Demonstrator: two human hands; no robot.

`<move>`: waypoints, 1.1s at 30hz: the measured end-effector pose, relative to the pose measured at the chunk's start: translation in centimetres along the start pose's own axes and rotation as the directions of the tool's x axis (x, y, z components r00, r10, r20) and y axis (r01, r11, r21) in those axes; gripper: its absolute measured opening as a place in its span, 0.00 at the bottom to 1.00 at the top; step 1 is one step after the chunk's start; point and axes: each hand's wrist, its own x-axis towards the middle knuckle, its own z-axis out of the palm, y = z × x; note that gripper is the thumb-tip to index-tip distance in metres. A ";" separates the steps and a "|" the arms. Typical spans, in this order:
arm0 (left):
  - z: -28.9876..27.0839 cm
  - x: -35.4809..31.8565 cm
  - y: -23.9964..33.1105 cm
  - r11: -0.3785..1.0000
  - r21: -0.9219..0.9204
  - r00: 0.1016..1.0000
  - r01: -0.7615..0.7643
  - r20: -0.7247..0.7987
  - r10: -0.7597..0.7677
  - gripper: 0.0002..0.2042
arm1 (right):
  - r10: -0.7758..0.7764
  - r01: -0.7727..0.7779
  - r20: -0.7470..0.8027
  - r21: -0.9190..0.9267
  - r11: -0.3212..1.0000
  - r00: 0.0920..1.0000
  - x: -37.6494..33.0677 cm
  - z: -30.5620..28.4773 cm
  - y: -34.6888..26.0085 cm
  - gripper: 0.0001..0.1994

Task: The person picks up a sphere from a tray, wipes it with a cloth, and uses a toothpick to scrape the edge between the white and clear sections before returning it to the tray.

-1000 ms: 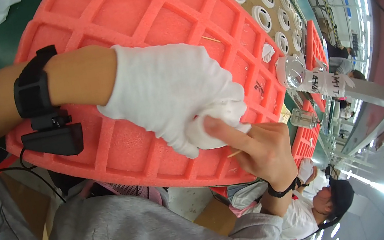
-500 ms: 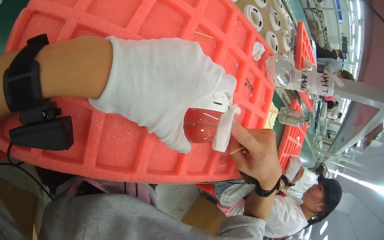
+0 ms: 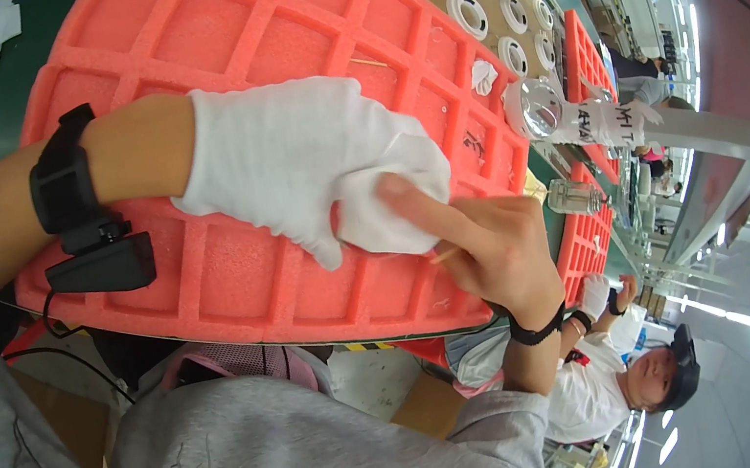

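Crowding tray edge (image 3: 238,302): 2 hands.

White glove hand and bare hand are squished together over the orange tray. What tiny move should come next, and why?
Probably spread the bare right hand slightly: its fingers press into the white-gloved left hand, hiding whatever sits between them above the orange foam grid tray.

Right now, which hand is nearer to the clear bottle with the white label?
The right hand. It hangs over the near right edge of the red foam tray, closer to the clear bottle. The gloved left hand lies farther left, over the tray's middle.
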 end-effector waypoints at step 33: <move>0.9 2.7 0.7 0.987 -0.154 0.998 0.048 0.046 -0.042 0.38 | 0.271 -0.178 -0.199 0.386 0.905 0.942 -3.5 1.5 -2.7 0.35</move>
